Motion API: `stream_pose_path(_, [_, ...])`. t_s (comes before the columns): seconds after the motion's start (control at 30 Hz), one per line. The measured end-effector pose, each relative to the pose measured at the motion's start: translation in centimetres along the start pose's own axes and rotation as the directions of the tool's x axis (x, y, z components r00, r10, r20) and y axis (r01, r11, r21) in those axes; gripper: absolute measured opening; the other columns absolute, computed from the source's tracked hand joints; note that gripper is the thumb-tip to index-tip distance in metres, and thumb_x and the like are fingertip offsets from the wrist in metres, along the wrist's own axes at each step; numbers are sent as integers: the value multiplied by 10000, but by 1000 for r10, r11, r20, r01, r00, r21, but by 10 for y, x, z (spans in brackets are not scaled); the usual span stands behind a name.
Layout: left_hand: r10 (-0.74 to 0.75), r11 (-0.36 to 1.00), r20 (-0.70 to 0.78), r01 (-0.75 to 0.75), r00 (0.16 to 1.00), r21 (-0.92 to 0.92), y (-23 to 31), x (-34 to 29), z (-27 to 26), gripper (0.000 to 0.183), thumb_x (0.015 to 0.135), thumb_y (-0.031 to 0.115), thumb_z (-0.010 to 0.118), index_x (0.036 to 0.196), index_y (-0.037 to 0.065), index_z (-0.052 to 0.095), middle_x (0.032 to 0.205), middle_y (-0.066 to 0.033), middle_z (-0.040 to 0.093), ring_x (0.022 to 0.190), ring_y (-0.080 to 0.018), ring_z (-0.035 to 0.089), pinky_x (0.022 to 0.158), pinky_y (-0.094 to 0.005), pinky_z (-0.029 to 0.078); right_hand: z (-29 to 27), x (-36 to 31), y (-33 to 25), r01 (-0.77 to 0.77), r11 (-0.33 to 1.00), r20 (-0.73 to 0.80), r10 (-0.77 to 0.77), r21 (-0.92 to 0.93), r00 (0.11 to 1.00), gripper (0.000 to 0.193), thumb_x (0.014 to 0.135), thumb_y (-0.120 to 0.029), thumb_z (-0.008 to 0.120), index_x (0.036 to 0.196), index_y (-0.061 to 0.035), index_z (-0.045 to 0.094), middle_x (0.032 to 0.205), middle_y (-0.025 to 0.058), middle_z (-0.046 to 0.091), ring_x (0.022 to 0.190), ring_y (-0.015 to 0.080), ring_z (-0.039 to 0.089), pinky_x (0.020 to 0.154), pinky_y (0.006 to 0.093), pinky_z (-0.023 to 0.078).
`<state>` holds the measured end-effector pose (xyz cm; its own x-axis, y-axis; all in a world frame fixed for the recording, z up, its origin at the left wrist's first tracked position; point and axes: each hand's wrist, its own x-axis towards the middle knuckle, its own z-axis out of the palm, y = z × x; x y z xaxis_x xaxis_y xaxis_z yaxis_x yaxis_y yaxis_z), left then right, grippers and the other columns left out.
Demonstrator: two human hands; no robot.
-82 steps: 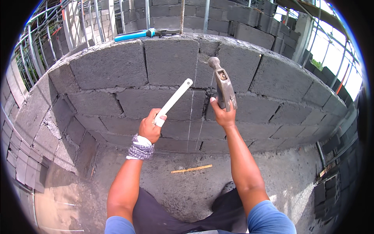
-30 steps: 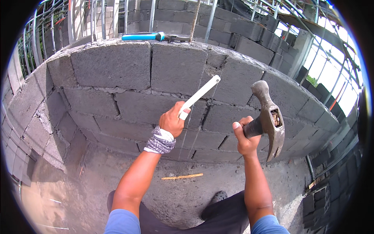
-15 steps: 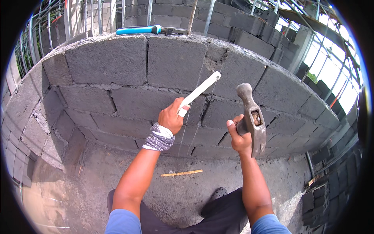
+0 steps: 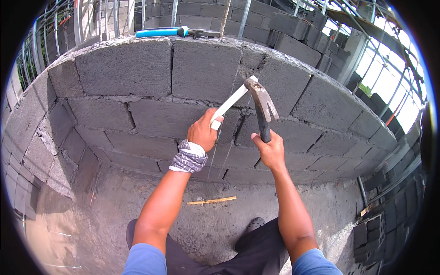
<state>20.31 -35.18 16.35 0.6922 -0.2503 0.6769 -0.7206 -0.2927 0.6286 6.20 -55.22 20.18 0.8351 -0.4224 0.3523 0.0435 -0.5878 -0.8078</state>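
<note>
My left hand [image 4: 203, 130] is closed around the lower end of a slim white bar [image 4: 230, 105], which slants up to the right in front of the grey block wall [image 4: 205, 68]. A black-handled claw hammer [image 4: 262, 104] is in the closed grip of my right hand [image 4: 269, 150]. Its striking face is at the bar's upper end and appears to meet it. The claw points down to the right. Just above the bar's tip is a rough chipped hollow [image 4: 250, 64] in the wall's top course. Thin pale lines run down the blocks beside it.
Blue-handled pliers [image 4: 176, 32] lie on the wall's top edge, near an upright steel rod [image 4: 225, 18]. A thin wooden strip [image 4: 211, 200] is on the concrete floor [image 4: 114, 229] by my feet. Stacked blocks [image 4: 371, 238] stand at the lower right, and scaffolding rises behind.
My right hand has swung the hammer left and up, bringing its head from the right side to the white bar's upper end. The left hand has hardly moved.
</note>
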Motion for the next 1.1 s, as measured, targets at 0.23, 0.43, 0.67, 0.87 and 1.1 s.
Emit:
stream_pose_path(0.23, [156,986,-209,-138,966,97,12,14,-14,341,1085,351,609,1341,126,592,1057,-207,747,933,-483,715,761,-525,555,7,-16,-11,178,978,-46,-174,113,984,374,942,-305,794,807,-14,603,648,-2,519,653,111,478,619,334,418])
stream_pose_path(0.43, [-15,989,-189,-13,982,-146,23,38,-44,271,1091,299,597,1308,137,608,889,-209,721,820,-461,716,692,-498,537,-3,-21,-13,279,893,-73,-271,353,960,314,982,-129,729,739,-94,532,610,-25,531,536,72,487,518,277,371])
stream_pose_path(0.67, [-50,998,147,57,988,-42,21,28,-49,263,1109,323,565,1177,75,621,693,-91,575,617,-191,580,603,-386,441,-16,-17,-4,272,906,-127,-243,325,962,338,987,-139,731,717,-87,534,605,-21,541,536,67,479,518,272,363])
stream_pose_path(0.87, [-225,743,289,356,931,-567,11,35,-73,236,1143,275,476,1172,72,592,703,61,431,590,-15,338,505,-202,274,-27,-19,0,232,923,-115,-206,307,972,375,988,-153,729,675,-96,530,573,-38,520,525,58,454,511,279,329])
stream_pose_path(1.1, [143,989,38,-145,989,42,18,22,-52,262,1107,326,568,1181,84,633,713,-128,597,594,-267,596,591,-388,472,-28,-22,-3,237,920,-152,-198,310,968,402,993,-158,722,657,-103,509,584,-47,505,540,57,440,521,287,327])
